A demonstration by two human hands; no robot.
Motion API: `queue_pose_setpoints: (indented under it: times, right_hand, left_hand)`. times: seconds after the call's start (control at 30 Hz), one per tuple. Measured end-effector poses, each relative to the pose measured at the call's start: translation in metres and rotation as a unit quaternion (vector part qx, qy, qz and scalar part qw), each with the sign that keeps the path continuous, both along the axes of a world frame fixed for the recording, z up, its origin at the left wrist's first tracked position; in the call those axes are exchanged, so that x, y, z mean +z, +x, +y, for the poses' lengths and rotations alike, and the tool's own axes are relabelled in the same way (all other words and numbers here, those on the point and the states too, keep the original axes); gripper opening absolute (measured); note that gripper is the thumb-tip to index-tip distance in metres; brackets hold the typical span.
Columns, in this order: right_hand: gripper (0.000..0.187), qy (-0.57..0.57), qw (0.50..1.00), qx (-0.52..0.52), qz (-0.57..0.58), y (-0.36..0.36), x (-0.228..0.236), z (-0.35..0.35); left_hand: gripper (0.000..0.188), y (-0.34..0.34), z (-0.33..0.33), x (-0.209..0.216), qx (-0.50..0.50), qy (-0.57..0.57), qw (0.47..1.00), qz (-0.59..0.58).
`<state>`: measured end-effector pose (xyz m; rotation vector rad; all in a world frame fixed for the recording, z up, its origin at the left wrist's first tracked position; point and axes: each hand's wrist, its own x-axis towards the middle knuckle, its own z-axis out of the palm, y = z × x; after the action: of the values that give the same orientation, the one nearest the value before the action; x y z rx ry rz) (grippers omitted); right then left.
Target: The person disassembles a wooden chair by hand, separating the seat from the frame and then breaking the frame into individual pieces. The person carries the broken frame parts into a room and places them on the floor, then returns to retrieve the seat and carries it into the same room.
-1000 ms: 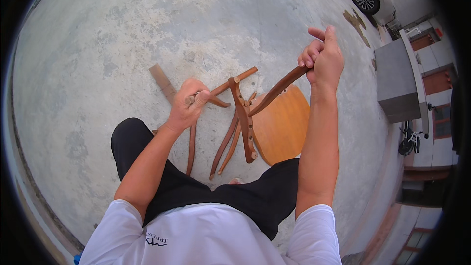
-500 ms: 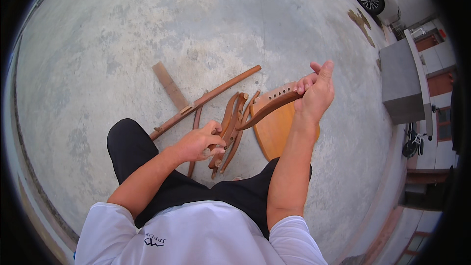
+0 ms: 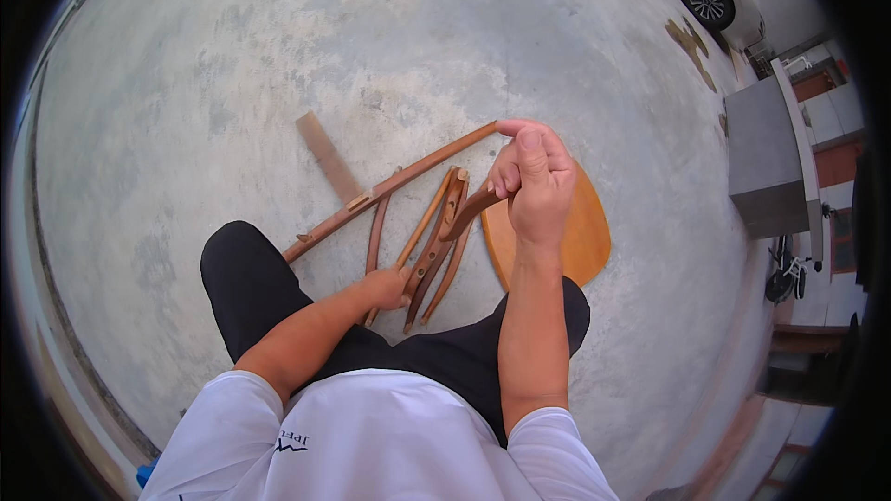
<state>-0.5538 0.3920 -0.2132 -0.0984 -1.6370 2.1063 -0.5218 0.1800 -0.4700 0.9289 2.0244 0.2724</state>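
Note:
Near the middle, my right hand (image 3: 538,176) is closed around one end of a curved brown wooden rail (image 3: 469,211), held up above the floor; my fist hides most of the rail. Lower and to the left, my left hand (image 3: 382,289) is closed at the near end of a dark wooden piece with round holes (image 3: 430,260), its fingertips mostly hidden. Beside that piece lie a thin round wooden rod (image 3: 429,215) and a slim curved wooden strip (image 3: 452,276). A yellowish-brown wooden seat panel (image 3: 585,223) is partly behind my right hand and forearm.
A long wooden bar (image 3: 418,167) lies slantwise, with a flat board (image 3: 327,158) meeting it at an angle. Another slim reddish piece (image 3: 378,232) lies under it. My knees flank the pile on the concrete floor (image 3: 232,83). At far right are a grey block (image 3: 766,158) and a car (image 3: 710,0).
My right hand has moved left with the curved rail, whose row of holes has turned out of sight. My left hand has gone from loosely curled above the pile to closed at the dark holed piece.

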Motion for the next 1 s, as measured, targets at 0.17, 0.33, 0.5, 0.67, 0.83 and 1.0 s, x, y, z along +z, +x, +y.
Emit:
queue_pose_setpoints:
  times: [0.17, 0.33, 0.5, 0.67, 0.83, 1.0]
  right_hand:
    - [0.026, 0.044, 0.999, 0.009, 0.001, -0.012, -0.002, -0.007]
    - [0.025, -0.029, 0.994, -0.096, -0.042, -0.019, -0.006, 0.025]
    - [0.028, -0.068, 0.965, -0.254, -0.004, -0.026, -0.009, 0.096]
    - [0.033, -0.011, 0.95, -0.305, -0.069, -0.037, -0.005, 0.116]
    - [0.033, 0.017, 0.966, -0.249, -0.062, -0.042, -0.016, 0.133]
    - [0.034, -0.011, 0.952, -0.266, -0.154, -0.056, -0.046, 0.203]
  left_hand:
    - [0.079, 0.0, 0.032, 0.01, 0.185, 0.014, 0.982, -0.028]
    - [0.087, 0.023, 0.022, -0.035, 0.245, -0.062, 0.966, -0.061]
    - [0.072, 0.008, 0.027, -0.065, 0.349, -0.013, 0.913, -0.212]
    - [0.072, 0.013, 0.045, -0.063, 0.405, -0.043, 0.891, -0.202]
    - [0.068, 0.01, 0.027, -0.063, 0.355, -0.003, 0.92, -0.163]
    - [0.071, 0.025, 0.054, -0.033, 0.377, -0.03, 0.916, -0.13]
